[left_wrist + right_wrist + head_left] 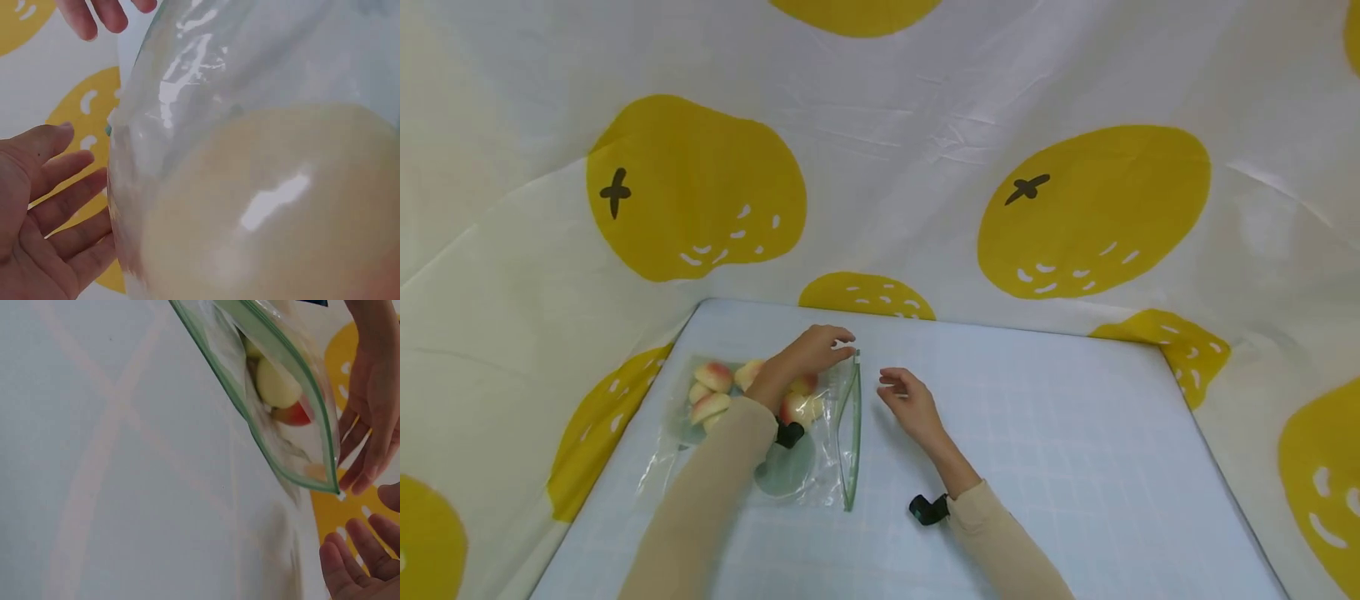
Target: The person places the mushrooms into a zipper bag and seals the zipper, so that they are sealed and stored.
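A clear zip bag [831, 475] with a green zip strip [856, 433] lies on the table, its mouth parted and facing right. Several yellow-and-red peach-like fruits [709, 407] are inside it. My left hand [816, 346] reaches over the bag to the far end of the zip. Its fingers are spread beside the bag's edge in the left wrist view, gripping nothing; whether they touch the plastic I cannot tell. Just right of the strip, my right hand [910, 402] is held apart from the bag, fingers loosely bent and holding nothing.
A pale green round patch [786, 467] shows through the bag's near part. The white table [1037, 433] extends to the right. A white cloth with yellow fruit prints [887, 192] hangs behind and at the sides. Dark wrist cameras [928, 510] sit on both wrists.
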